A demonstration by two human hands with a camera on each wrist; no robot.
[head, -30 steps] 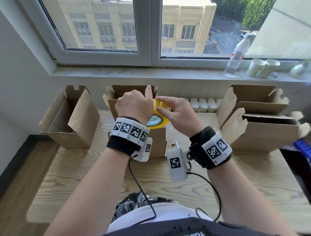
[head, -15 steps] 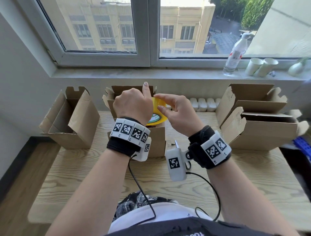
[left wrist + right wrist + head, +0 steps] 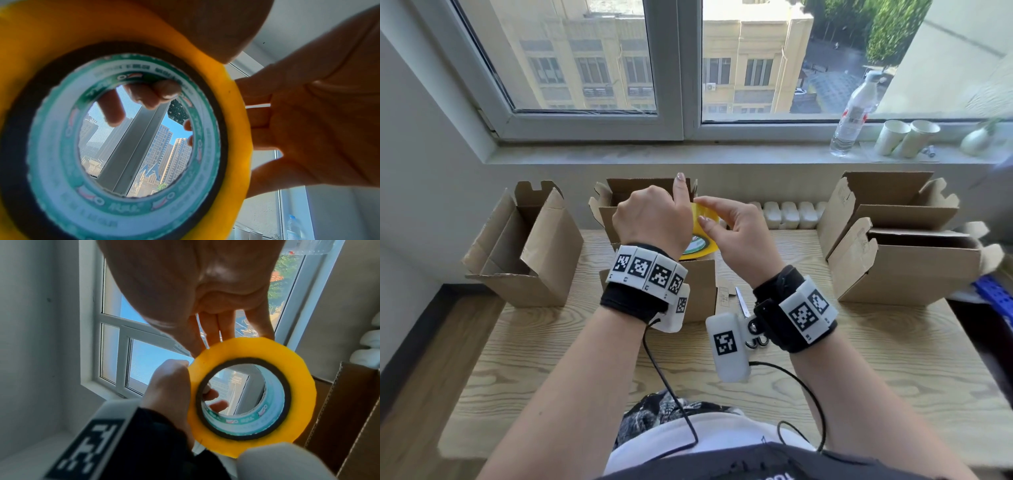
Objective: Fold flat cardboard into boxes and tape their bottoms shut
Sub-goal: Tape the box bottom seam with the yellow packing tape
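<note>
A yellow tape roll (image 3: 703, 240) with a green-printed core is held up over the middle cardboard box (image 3: 698, 284). My left hand (image 3: 654, 222) grips the tape roll (image 3: 298, 386), its fingertips (image 3: 152, 94) hooked through the core and its index finger raised. My right hand (image 3: 732, 236) pinches the roll's upper rim between thumb and straight fingers (image 3: 213, 331). In the left wrist view the tape roll (image 3: 236, 129) fills the frame, with the right hand (image 3: 318, 113) behind it. No loose tape end shows.
Open folded boxes stand at the left (image 3: 524, 246), back centre (image 3: 619, 195) and right (image 3: 900, 267) of the wooden table (image 3: 859, 359). Scissors (image 3: 742, 303) lie beside the middle box. A bottle (image 3: 854, 113) and paper cups (image 3: 907, 137) stand on the windowsill.
</note>
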